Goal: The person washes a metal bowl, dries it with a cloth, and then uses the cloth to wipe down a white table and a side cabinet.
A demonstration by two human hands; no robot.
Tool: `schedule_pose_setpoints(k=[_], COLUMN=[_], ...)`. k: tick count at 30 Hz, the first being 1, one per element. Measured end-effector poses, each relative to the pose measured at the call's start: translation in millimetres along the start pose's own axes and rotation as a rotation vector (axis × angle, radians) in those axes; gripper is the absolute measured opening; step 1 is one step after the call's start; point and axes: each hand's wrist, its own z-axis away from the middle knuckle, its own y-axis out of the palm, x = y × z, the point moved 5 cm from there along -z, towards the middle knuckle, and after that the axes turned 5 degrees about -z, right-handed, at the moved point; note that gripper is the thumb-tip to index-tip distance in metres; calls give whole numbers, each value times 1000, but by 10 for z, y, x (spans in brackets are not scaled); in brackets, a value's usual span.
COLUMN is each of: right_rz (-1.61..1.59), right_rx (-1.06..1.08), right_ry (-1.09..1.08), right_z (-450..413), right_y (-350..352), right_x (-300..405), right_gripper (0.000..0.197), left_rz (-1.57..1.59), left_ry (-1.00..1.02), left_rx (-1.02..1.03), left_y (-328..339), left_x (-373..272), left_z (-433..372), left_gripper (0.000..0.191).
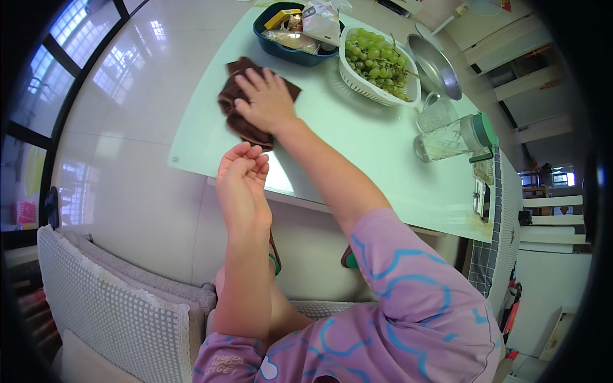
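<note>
My right hand (269,101) lies flat with spread fingers on a dark brown cloth (242,123). The cloth is bunched on the left part of a pale green glass-topped table (352,143), and its edges look blurred. Nearer to me, my left hand (245,186) is raised by the table's front edge, palm up. Its fingers curl loosely against the thumb, and nothing shows in them. Beyond the cloth stands a dark blue plastic basin (297,57) holding packaged goods. To its right is a white plastic basket (366,91) of green grapes (376,57).
At the table's right are a metal basin (433,64), a clear glass mug (437,115) and a patterned glass jug (448,139) with a green lid. A clipboard-like object (480,198) lies by the right edge. A cloth-covered sofa seat (119,297) stands at lower left.
</note>
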Motion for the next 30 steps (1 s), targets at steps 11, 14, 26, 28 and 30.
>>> schedule_pose_setpoints(k=[11, 14, 26, 28, 30], right_rz=[-108, -16, -210, -181, -94], right_rx=[336, 277, 243, 143, 89], right_ry=[-111, 97, -236, -256, -209], right_z=[2208, 2836, 602, -122, -856], right_y=[-1338, -1793, -217, 194, 496], right_x=[-194, -846, 469, 370, 129], right_gripper=[64, 63, 52, 52, 55], left_rz=[47, 76, 236, 238, 215], left_ry=[40, -50, -36, -59, -44], left_rx=[-58, -50, -117, -186, -199], left_y=[-331, -392, -474, -473, -360], left_x=[-230, -194, 62, 151, 196], left_z=[7, 37, -73, -82, -68], left_gripper=[37, 35, 25, 23, 21])
